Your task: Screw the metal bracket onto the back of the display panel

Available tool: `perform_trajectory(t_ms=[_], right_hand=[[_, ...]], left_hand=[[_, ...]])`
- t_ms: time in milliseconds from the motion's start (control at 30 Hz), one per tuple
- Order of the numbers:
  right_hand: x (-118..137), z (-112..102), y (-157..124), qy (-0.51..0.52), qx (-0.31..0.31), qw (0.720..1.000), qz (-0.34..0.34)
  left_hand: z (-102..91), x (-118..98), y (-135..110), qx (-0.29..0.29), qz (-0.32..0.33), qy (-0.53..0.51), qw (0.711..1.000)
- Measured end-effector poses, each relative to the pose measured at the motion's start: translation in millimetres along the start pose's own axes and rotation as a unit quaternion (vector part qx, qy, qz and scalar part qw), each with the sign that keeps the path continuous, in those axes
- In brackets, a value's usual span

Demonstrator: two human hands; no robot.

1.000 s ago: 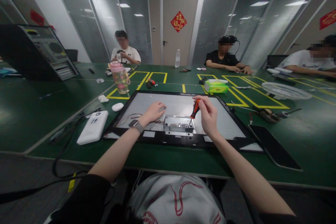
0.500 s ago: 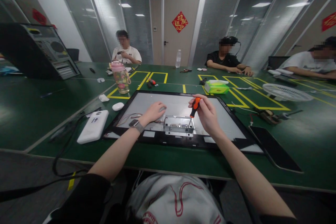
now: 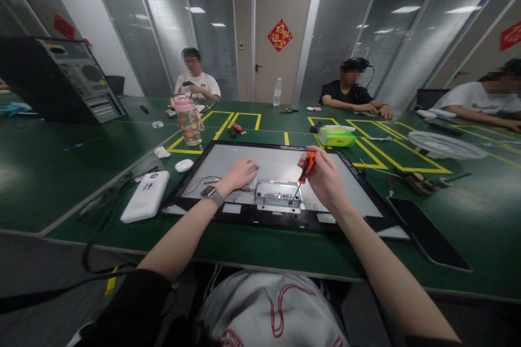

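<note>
A flat monitor panel (image 3: pixel 228 158) in a black frame lies face down on the green table in front of me. A small metal bracket (image 3: pixel 277 193) sits at its near middle. My right hand (image 3: pixel 323 179) is closed on an orange-and-black screwdriver (image 3: pixel 304 171), whose tip touches the bracket's right end. My left hand (image 3: pixel 240 172), with a watch on the wrist, rests on the panel just left of the bracket, fingers curled down with nothing in them that I can see.
A white power bank (image 3: pixel 145 196) with a black cable lies left of the panel; a dark strip (image 3: pixel 429 234) lies to the right. Farther off stand a pink-lidded bottle (image 3: pixel 189 120), a green tissue pack (image 3: pixel 336 136), a fan grille (image 3: pixel 445 146) and a PC case (image 3: pixel 69 80). Three people sit across the table.
My right hand has turned the screwdriver slightly, its handle shifting left and back right while the tip stays on the bracket. My left hand has stayed in place.
</note>
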State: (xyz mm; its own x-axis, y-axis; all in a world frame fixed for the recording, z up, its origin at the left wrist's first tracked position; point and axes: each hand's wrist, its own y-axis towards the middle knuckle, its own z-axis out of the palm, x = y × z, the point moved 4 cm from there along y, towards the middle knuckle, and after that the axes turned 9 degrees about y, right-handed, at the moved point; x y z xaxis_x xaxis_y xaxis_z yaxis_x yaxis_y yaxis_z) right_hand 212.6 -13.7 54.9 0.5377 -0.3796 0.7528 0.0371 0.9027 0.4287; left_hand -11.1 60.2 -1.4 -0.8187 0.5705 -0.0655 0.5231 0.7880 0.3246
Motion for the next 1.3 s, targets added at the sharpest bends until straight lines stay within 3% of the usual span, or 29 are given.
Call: perform_trajectory(t_ms=[167, 267, 467, 567, 967, 1167, 1300], right_hand=[[1.3, 0.5, -1.5, -0.051, 0.009, 0.998, -0.029], [-0.5, -0.9, -1.5, -0.036, 0.001, 0.999, -0.01], [-5.4, -3.8, -0.5, 0.012, -0.025, 0.999, 0.023], [-4.6, -1.7, -0.8, 0.005, -0.016, 1.0, 0.011], [-3.3, -1.5, -1.7, -0.057, -0.012, 0.998, -0.038], [-3.4, -0.9, -1.8, -0.031, -0.016, 0.999, 0.002], [-1.0, 3.0, -2.4, -0.034, 0.003, 0.999, -0.008]], left_hand=[[-0.9, 0.0, -0.1, 0.003, 0.001, 0.005, 1.0], [-3.2, -3.3, -1.1, 0.007, 0.002, 0.025, 1.0], [-7.9, -31.0, -8.0, 0.018, 0.044, 0.211, 0.976], [-8.9, -42.9, -10.3, 0.026, 0.07, 0.247, 0.966], [-7.8, -42.5, -9.7, 0.024, 0.061, 0.225, 0.972], [-7.7, -43.2, -9.9, 0.016, 0.064, 0.243, 0.968], [-7.2, -44.1, -10.0, 0.023, 0.069, 0.256, 0.964]])
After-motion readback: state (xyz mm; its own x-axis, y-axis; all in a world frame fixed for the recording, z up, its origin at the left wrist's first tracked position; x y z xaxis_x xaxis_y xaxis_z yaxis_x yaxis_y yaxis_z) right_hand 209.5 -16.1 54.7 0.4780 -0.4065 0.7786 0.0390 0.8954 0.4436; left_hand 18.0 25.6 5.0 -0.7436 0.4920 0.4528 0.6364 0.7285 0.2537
